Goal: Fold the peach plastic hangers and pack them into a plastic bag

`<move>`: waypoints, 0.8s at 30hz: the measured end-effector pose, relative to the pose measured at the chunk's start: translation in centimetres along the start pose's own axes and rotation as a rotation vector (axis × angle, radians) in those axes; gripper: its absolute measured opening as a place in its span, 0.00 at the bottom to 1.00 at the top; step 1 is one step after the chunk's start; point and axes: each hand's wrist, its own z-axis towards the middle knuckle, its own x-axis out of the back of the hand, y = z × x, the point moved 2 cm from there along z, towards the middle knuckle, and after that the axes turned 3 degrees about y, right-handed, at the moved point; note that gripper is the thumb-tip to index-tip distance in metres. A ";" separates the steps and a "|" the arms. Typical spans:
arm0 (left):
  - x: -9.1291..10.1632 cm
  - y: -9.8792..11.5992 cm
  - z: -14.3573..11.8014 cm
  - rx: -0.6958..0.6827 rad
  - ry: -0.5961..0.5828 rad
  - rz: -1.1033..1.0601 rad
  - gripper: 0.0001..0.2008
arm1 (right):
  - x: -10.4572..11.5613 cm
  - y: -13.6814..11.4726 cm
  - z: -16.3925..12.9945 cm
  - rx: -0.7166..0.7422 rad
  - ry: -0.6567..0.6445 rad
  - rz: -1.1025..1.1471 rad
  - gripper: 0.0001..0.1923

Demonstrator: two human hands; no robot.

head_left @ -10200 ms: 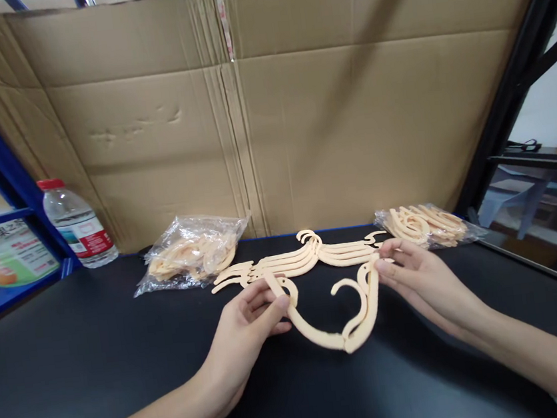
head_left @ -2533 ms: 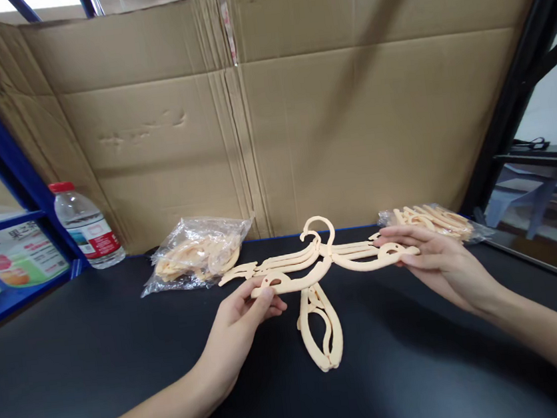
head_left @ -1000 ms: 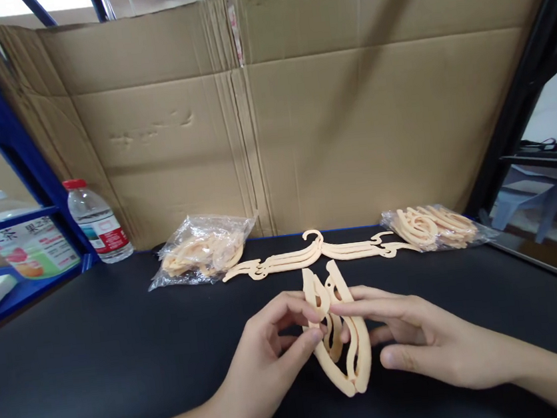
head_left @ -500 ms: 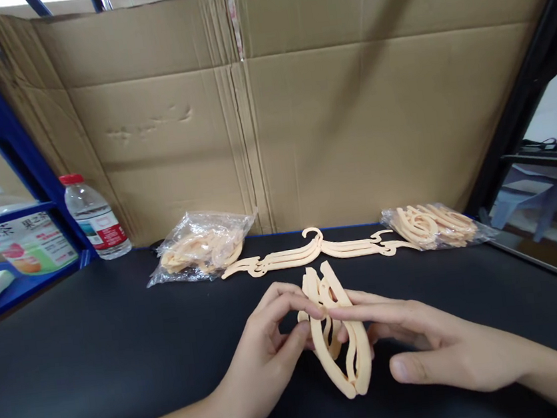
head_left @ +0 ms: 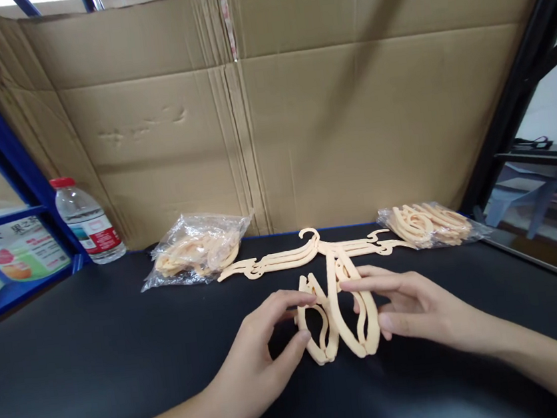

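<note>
Two folded beige plastic hangers stand side by side in front of me. My left hand (head_left: 266, 344) pinches the smaller-looking left folded hanger (head_left: 332, 337) from its left side, thumb and fingers on its edge. The right folded hanger (head_left: 337, 309) sits in my right hand (head_left: 420, 303), with fingers over its upper part and the thumb on its right side. The two touch or nearly touch along their inner sides. Behind them an unfolded beige hanger (head_left: 284, 260) lies on the black table (head_left: 149, 358), its hook toward the cardboard; the right folded hanger overlaps it in view.
A clear bag of beige hangers (head_left: 198, 253) lies at the back left, and another bag of hangers (head_left: 431, 224) at the back right. A red-capped water bottle (head_left: 90, 224) stands by the blue frame. Cardboard (head_left: 350, 127) walls off the back. A dark glossy panel (head_left: 533, 233) leans at right.
The folded hangers, overlapped before, are now side by side; the right one has moved right and away from me. My right thumb has closed onto it. The view has shifted slightly.
</note>
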 end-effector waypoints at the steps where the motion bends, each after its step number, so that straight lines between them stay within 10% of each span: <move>1: 0.0 0.0 0.0 -0.052 -0.023 0.076 0.15 | 0.4 0.4 0.1 -0.027 0.038 -0.058 0.21; 10: -0.3 1.0 -1.3 -0.174 -0.366 0.515 0.25 | 0.9 0.8 -0.1 0.046 0.075 -0.821 0.22; 24: -0.1 0.7 -1.6 -0.127 -0.441 0.501 0.29 | 0.8 1.1 -0.2 0.024 -0.076 -0.943 0.31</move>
